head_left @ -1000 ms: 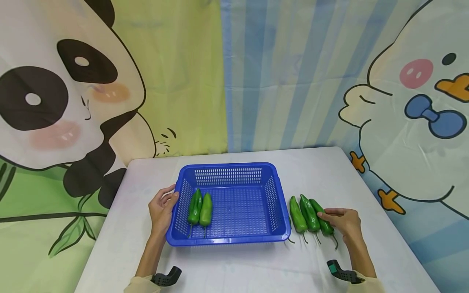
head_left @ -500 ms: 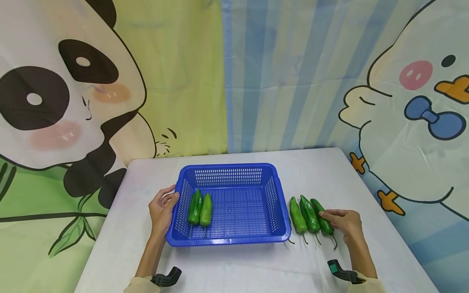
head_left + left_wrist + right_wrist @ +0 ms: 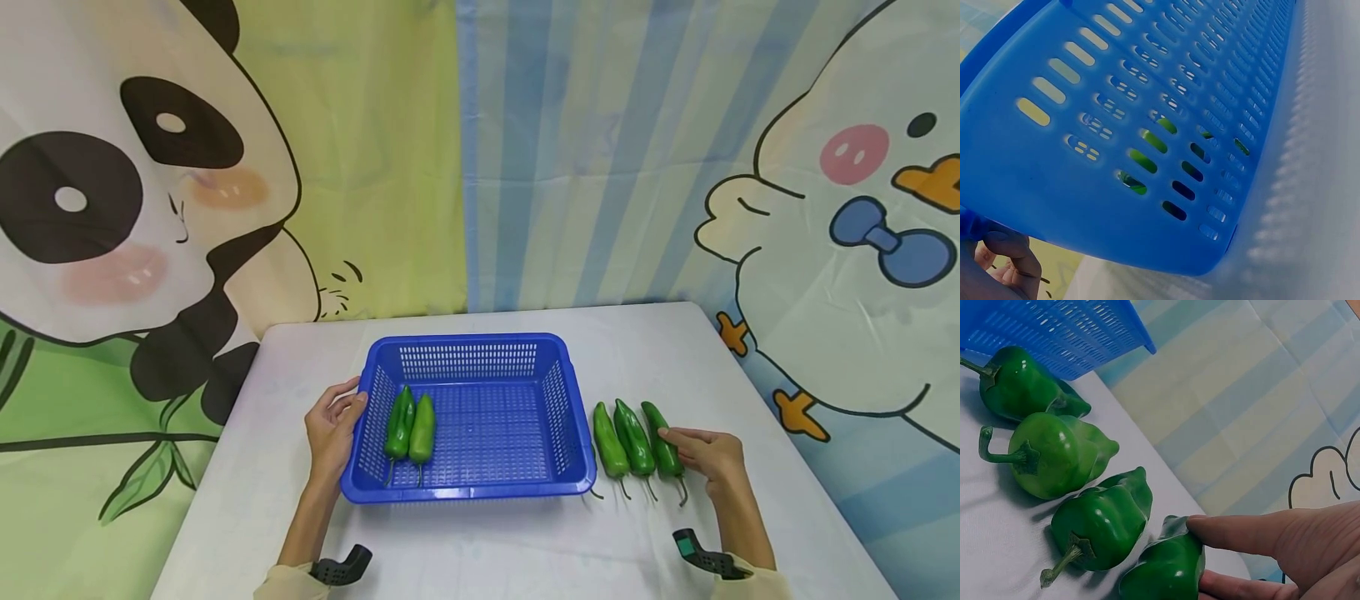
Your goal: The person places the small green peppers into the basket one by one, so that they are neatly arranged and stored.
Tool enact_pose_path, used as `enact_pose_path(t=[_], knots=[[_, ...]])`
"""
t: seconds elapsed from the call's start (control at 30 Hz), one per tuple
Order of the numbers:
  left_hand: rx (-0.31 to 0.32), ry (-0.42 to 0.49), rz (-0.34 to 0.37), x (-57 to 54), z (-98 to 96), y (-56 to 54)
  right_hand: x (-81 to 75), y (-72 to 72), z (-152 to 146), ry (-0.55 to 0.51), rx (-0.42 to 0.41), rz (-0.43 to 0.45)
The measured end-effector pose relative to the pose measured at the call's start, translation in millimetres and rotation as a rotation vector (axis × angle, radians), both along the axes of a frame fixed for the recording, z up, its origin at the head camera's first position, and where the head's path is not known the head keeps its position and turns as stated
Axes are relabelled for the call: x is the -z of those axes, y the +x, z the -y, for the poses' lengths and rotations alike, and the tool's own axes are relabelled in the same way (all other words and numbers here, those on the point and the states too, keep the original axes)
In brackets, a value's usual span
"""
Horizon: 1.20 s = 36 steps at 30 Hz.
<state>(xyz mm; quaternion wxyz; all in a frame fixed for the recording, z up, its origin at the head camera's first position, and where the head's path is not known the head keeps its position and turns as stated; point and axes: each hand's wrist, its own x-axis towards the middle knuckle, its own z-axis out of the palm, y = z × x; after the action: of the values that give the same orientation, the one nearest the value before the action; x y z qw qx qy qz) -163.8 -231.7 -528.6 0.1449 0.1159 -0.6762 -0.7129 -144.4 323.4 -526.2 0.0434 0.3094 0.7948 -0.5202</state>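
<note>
My left hand (image 3: 330, 429) holds the left rim of a blue plastic basket (image 3: 468, 493), thumb on the rim. In the left wrist view, curled fingers (image 3: 1022, 265) show at the basket's edge. Two green peppers (image 3: 422, 429) lie inside at the basket's left end. At the far right of a row on the table, my right hand (image 3: 708, 454) pinches a dark green pepper (image 3: 663, 442), stem toward me. Beside it lie another dark green pepper (image 3: 633, 437) and a lighter one (image 3: 611, 442). One more pepper (image 3: 1019, 387), by the basket, is mostly hidden from the head view.
A white-covered table (image 3: 480, 550) carries everything. Behind it hangs a printed curtain (image 3: 555, 167) with a panda and a white bird. Dark devices are strapped to both wrists. The basket's right wall stands close beside the row of peppers.
The pepper under my right hand has turned more upright in the head view, its tip swinging right and its stem slightly left. My left hand and the basket stay put.
</note>
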Motion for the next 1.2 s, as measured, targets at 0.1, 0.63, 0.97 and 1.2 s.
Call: enact_pose_path(t=[0.1,0.63,0.97,1.2], knots=[[-0.003,-0.006,0.001,-0.2,0.4,-0.1,-0.2,-2.0,-0.3,-0.008,0.010,0.001],[-0.007,0.008,-0.013,2.0,-1.6,-2.2,-2.5,2.3,-4.2,-0.237,0.078,-0.043],[-0.014,0.010,-0.010,1.9,-0.2,-1.3,-6.0,1.9,-7.6,-0.339,0.068,-0.032],[-0.013,0.002,0.002,0.9,-0.3,-0.1,-6.2,1.2,-8.0,-0.361,0.082,-0.031]])
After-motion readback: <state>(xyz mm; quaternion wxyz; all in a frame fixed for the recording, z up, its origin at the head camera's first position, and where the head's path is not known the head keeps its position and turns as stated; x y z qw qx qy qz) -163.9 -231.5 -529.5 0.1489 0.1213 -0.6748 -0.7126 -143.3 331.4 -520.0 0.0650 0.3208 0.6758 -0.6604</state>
